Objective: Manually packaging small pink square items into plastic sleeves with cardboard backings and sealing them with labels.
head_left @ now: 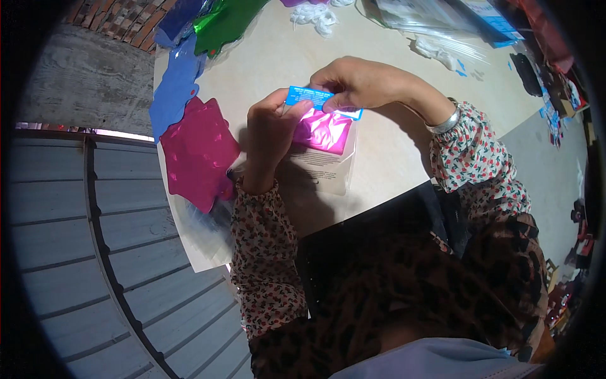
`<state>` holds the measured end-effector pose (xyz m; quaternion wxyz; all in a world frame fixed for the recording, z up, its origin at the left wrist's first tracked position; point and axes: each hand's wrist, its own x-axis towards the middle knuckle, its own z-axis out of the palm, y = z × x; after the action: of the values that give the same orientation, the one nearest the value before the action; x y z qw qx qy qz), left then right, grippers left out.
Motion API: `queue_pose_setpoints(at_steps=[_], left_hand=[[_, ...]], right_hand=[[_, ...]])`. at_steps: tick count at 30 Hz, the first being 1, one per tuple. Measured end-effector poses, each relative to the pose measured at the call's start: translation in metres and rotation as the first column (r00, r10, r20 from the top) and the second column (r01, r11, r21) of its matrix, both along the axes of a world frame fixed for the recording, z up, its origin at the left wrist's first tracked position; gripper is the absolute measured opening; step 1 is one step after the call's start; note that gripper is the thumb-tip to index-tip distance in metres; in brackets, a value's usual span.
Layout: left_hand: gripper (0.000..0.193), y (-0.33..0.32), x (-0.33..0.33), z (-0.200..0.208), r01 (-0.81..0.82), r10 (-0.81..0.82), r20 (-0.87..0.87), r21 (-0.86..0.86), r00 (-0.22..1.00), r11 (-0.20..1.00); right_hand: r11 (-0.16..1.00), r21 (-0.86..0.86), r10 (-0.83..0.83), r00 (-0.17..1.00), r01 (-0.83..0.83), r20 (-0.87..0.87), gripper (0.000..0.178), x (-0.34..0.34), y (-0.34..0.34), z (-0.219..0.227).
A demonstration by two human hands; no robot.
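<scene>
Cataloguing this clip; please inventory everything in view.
Printed card strip: one, blue, between both hands
Shiny folded foil: one, magenta, below strip
Flat plastic bag: one, clear, extending below foil
Star-shaped foil: at least one, magenta, left table edge
Flat foil pieces: uncountable, pale blue, green, dark blue, upper left
String bundles: several, white, tabletop's far side
Plastic packets: uncountable, clear, upper right
Smooth tabletop: one, beige, centre
Ridged panel: one, grey, left
Clutter: uncountable, mixed, right edge
Floral sleeves: two, white-red-green, forearms
Left hand: one, bare, at strip
Right hand: one, bare, at strip
</scene>
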<state>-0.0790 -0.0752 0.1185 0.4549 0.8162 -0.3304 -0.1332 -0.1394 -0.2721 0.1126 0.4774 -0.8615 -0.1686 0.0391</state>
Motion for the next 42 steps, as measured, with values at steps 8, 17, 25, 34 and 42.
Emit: queue_pose_setpoints(at_steps=[8, 17, 25, 34, 42], left_hand=[[0.047, 0.027, 0.022, 0.006, -0.382, 0.307, -0.242, -0.722, 0.921, 0.576], [0.055, -0.015, 0.000, -0.007, -0.339, 0.067, -0.404, -0.652, 0.912, 0.678], [0.045, -0.008, 0.001, 0.022, -0.443, -0.180, -0.605, -0.725, 0.775, 0.528], [0.043, -0.012, 0.004, 0.031, -0.339, -0.242, -0.504, -0.797, 0.829, 0.500], [0.032, -0.012, 0.007, 0.002, -0.253, -0.346, -0.532, -0.758, 0.773, 0.601]], right_hand=[[0.825, 0.227, -0.556, 0.815, 0.517, 0.162, 0.016, 0.004, -0.032, 0.005], [0.582, 0.676, -0.553, 0.830, 0.452, -0.079, 0.014, 0.014, 0.021, 0.007], [0.422, 0.789, -0.275, 0.892, 0.447, -0.358, 0.015, 0.012, 0.035, 0.012], [0.380, 0.820, -0.192, 0.903, 0.429, -0.383, 0.018, 0.009, 0.040, 0.015], [0.307, 0.858, -0.280, 0.901, 0.411, -0.331, 0.017, 0.007, 0.035, 0.015]])
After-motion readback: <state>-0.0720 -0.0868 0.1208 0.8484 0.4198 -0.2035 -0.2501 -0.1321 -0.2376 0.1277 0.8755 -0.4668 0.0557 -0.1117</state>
